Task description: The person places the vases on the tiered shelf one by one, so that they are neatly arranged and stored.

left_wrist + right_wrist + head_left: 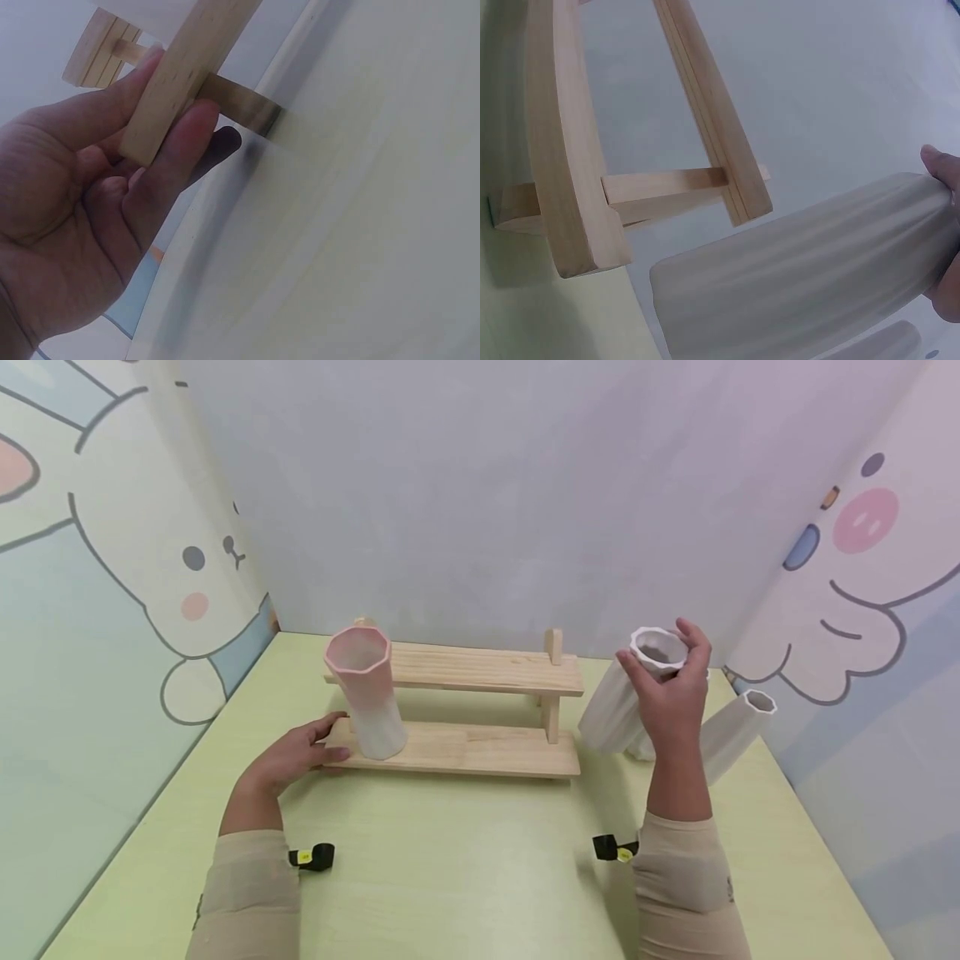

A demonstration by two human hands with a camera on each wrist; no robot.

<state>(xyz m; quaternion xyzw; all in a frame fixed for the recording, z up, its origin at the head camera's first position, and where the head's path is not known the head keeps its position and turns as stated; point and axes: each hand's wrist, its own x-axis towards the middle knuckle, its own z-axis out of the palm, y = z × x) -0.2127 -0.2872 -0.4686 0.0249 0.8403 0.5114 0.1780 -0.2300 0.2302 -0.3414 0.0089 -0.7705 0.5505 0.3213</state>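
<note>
My left hand point(294, 753) grips the left end of the lower board of a two-tier wooden shelf point(472, 747); in the left wrist view, thumb and fingers lie on opposite faces of the board point(169, 97). On that lower board, at its left end, stands a pink-to-white vase point(363, 672). Right of the shelf, my right hand point(675, 702) holds a ribbed white vase point(609, 710) near its rim, thumb and fingers on either side. The right wrist view shows this vase point(802, 270) tilted, its base toward the shelf end but apart from it.
Right of my right wrist stands a slimmer white vase point(738, 731). Part of another white object point(641, 748) shows behind the held vase. The pale green table point(465, 868) meets a grey back wall point(465, 510), with cartoon-printed side walls left and right.
</note>
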